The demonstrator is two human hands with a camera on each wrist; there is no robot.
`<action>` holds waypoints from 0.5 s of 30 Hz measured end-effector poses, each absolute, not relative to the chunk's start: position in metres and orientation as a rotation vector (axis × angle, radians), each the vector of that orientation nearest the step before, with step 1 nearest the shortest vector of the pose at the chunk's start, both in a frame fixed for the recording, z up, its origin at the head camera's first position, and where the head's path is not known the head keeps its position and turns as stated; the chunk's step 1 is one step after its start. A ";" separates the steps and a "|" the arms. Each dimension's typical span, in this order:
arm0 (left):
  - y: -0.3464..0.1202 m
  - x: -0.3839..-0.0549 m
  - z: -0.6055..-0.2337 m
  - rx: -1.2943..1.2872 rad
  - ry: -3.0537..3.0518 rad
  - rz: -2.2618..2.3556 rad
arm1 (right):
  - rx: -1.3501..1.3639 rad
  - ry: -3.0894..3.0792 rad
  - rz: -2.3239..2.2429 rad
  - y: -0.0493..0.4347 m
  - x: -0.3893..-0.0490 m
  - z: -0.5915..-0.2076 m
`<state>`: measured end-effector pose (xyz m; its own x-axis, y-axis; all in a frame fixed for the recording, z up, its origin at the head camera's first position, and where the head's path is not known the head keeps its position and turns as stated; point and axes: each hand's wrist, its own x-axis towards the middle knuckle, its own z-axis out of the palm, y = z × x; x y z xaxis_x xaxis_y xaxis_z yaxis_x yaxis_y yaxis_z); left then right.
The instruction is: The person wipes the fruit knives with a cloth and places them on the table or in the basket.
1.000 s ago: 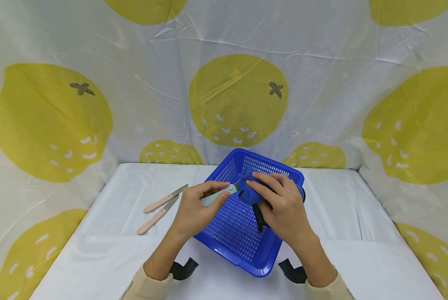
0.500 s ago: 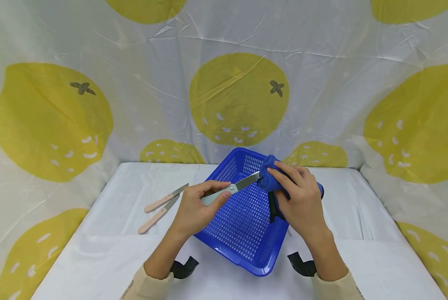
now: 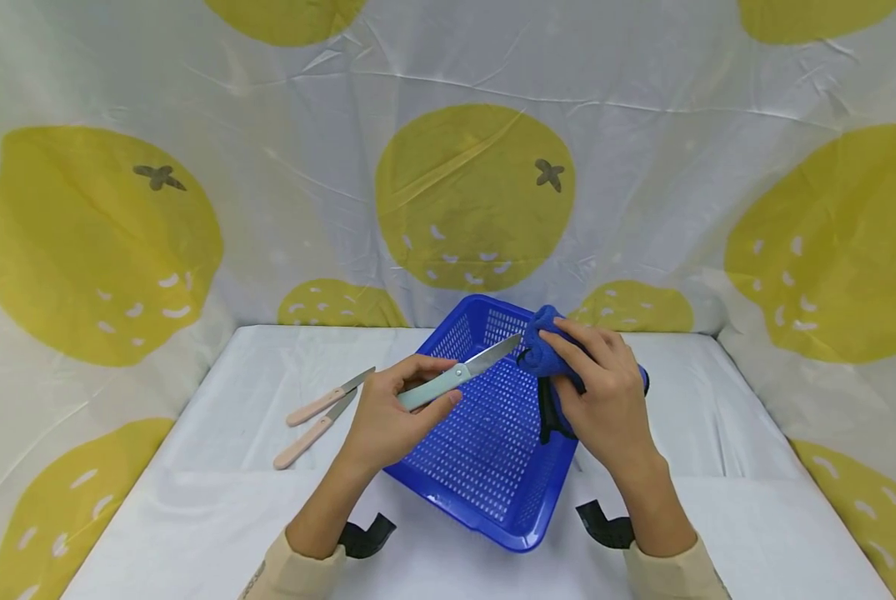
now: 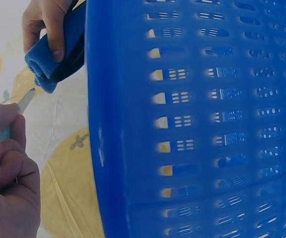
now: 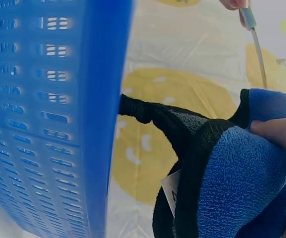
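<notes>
At L I see two pink knives [image 3: 308, 438] on the white table [image 3: 215, 433], blades close tog. & angled up-R. Next on my feed, the L hand [image 3: 390, 418] has the green knife [image 3: 457, 374] by its handle, pinched btwn thumb & fingers, blade bare & slanting up-R above the blue basket [image 3: 472, 471]. Its tip is right by the cloth [image 3: 542, 353]; I can't tell if they touch. R hand [image 3: 607, 390] grips that bunched blue cloth, black edging showing, over the basket's R side.
</notes>
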<state>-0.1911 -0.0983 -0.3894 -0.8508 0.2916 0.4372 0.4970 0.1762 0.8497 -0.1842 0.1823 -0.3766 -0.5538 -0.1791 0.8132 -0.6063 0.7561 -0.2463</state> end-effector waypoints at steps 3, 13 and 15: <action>-0.099 -0.191 -0.390 -0.759 -2.273 -1.731 | 0.582 -2.129 0.658 0.182 -0.184 -0.376; -0.100 -0.195 -0.392 -0.761 -2.280 -1.676 | 0.573 -2.145 0.685 0.183 -0.183 -0.375; -0.101 -0.196 -0.393 -0.762 -2.262 -1.672 | 0.574 -2.141 0.693 0.183 -0.182 -0.375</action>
